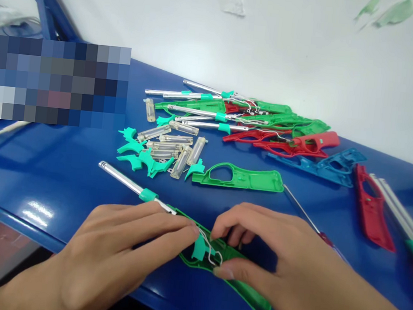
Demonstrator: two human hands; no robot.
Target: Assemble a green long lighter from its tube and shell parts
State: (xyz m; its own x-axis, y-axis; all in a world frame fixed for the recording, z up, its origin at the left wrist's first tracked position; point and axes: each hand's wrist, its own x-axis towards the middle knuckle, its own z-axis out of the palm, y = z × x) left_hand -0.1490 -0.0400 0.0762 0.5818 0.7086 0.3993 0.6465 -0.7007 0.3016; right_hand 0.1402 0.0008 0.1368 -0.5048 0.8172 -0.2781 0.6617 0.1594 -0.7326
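Note:
A green lighter shell half (252, 291) lies on the blue table, open side up, slanting down to the right. A silver lighter tube (120, 178) with a teal collar (148, 195) extends from its upper left end. White wires (210, 245) and a teal trigger (199, 248) sit inside the shell. My left hand (121, 244) reaches over the shell, fingers close together, tips by the wires and trigger; its thumb is not distinct. My right hand (267, 243) spans the shell with curled fingers at the far side and thumb by the wire loop at the near side.
Beyond my hands lie another green shell half (262, 180), several clear fuel tanks (182, 162) and loose teal triggers (132, 146). Farther back are silver tubes (192, 111) and red and blue shells (318, 168). A screwdriver (303, 208) lies right. A white wall (293, 51) rises behind.

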